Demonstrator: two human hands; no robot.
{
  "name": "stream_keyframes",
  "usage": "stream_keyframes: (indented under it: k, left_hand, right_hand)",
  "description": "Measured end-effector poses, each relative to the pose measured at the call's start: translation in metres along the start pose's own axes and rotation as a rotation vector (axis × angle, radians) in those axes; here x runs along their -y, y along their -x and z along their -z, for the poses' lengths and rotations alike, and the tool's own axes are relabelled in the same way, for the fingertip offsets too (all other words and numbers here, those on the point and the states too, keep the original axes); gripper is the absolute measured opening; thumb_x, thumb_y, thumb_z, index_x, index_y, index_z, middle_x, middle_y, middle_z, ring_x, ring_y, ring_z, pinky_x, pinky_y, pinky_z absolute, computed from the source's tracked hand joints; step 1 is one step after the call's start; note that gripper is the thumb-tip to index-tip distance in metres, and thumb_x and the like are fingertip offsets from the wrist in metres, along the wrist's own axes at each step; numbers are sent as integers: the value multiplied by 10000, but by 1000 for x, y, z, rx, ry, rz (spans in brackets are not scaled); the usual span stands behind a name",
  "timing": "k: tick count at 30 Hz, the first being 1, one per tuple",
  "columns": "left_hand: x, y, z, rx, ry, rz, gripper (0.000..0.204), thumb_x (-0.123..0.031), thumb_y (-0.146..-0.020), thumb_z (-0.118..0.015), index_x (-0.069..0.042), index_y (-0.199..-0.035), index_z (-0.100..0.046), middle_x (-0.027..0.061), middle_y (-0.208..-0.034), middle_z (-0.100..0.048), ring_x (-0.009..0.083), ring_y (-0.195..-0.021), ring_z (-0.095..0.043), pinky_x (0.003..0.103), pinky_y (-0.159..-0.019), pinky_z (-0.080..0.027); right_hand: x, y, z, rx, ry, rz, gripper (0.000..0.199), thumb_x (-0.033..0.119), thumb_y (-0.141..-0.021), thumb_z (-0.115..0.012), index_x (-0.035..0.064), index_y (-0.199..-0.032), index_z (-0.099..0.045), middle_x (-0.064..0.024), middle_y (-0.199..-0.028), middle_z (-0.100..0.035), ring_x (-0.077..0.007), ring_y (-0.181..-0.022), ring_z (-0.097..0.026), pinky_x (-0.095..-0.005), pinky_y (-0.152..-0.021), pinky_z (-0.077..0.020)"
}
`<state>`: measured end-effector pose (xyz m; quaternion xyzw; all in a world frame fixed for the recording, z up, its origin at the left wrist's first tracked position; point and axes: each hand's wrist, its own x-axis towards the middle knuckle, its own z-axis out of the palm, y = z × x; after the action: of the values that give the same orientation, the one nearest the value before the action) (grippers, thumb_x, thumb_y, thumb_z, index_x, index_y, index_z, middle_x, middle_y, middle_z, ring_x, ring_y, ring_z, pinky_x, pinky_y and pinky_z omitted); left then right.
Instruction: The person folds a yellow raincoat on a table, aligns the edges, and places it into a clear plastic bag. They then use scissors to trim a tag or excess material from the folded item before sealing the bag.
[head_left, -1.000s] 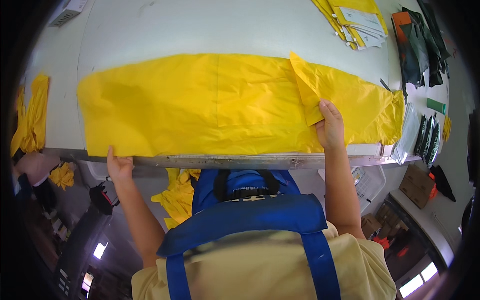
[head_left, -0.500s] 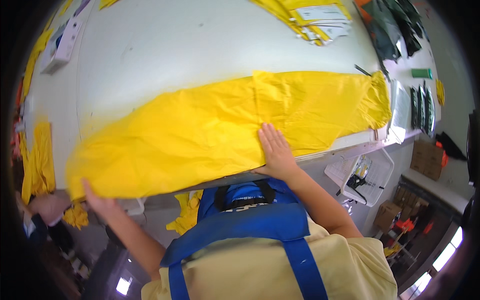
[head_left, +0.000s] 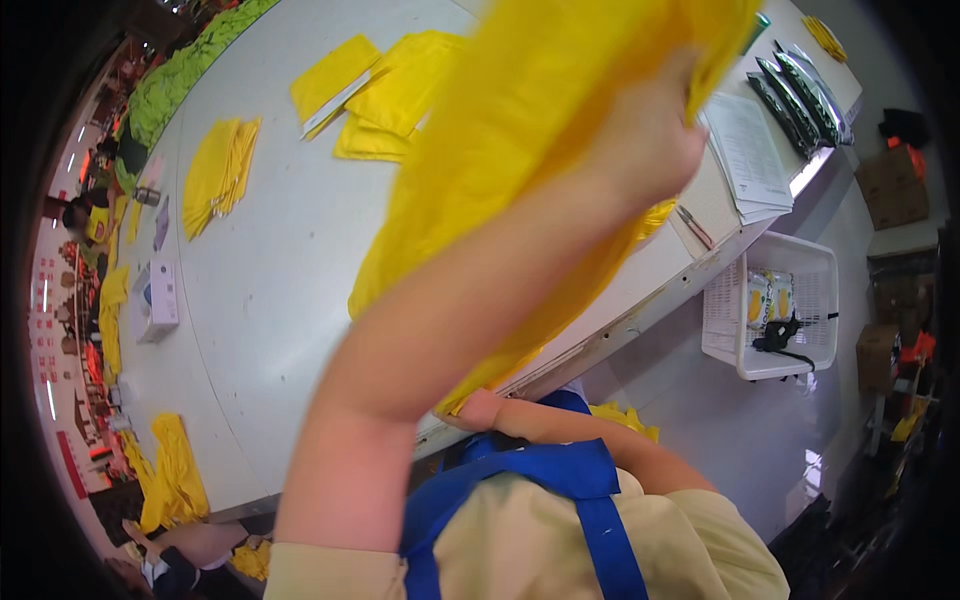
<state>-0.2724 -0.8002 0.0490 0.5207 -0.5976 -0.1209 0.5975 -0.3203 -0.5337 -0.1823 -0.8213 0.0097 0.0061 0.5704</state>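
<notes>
A large piece of thin, shiny yellow fabric [head_left: 500,150], seemingly a garment, stretches from the table's near edge up past the top of the view, blurred at its upper part. My left hand [head_left: 655,145] reaches across to the upper right, closed on the fabric and lifting it off the table. Low at the table's front edge, my right hand [head_left: 478,408] is closed on the fabric's bottom end; its fingertips are partly hidden under the cloth. My left forearm passes in front of much of the fabric.
Folded yellow pieces [head_left: 222,175] lie on the white table [head_left: 270,300]. Papers [head_left: 745,160], small pliers-like snips [head_left: 694,228] and dark packets [head_left: 800,100] sit at the right edge. A white basket [head_left: 720,330] stands on the floor at right. Another person's arm [head_left: 145,540] shows at lower left.
My left hand has swung from the far left to the upper right, carrying the fabric's end up. My right hand has shifted toward the table edge. The view has turned.
</notes>
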Motion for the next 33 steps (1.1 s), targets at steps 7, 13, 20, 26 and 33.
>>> stream_keyframes:
  k: [7,13,20,26,33]
  left_hand:
    - [53,128,-58,696,-151,226,689,-251,-781,-701,-146,-1395,-406,196,-1369,-431,369,-1215,-450,423,-1015,-375]
    - [9,273,135,427,-769,269,551,-396,-813,-624,-158,-1299,-518,194,-1438,-341,403,-1317,-311,519,-1068,-242]
    - [5,349,160,528,-890,725,642,-590,-885,-430,-225,-1413,-417,226,-1525,-150,490,-1389,-83,661,-1067,-27]
    - [36,302,179,285,-1001,535,644,-556,-891,-446,-209,-1430,-379,203,-1528,-161,455,-1394,-119,655,-1074,-36]
    - [122,287,185,334,-1285,788,690,-500,-900,-468,-201,-1481,-246,168,-1536,-167,396,-1403,-152,597,-1102,-25]
  right_hand:
    - [-36,-15,-39,-194,-501,48,389,238,-936,-497,33,-1266,-503,-176,-1341,-476,-276,-1266,-429,-389,-1044,-344]
    - [-32,5,-34,-304,-173,57,449,271,-888,-558,40,-1269,-502,-227,-1302,-483,-328,-1220,-455,-410,-1023,-363]
    - [13,32,63,332,59,29,406,294,-859,-593,34,-1171,-577,-211,-1140,-600,-362,-1076,-565,-419,-930,-440]
    - [31,13,230,-466,402,6,481,386,-881,-578,208,-1323,-508,-115,-1315,-519,-315,-1213,-476,-432,-1004,-377]
    - [-100,-10,305,-515,1259,-531,586,567,-916,-401,319,-1443,-333,-11,-1540,-238,-372,-1422,-125,-674,-1071,-26]
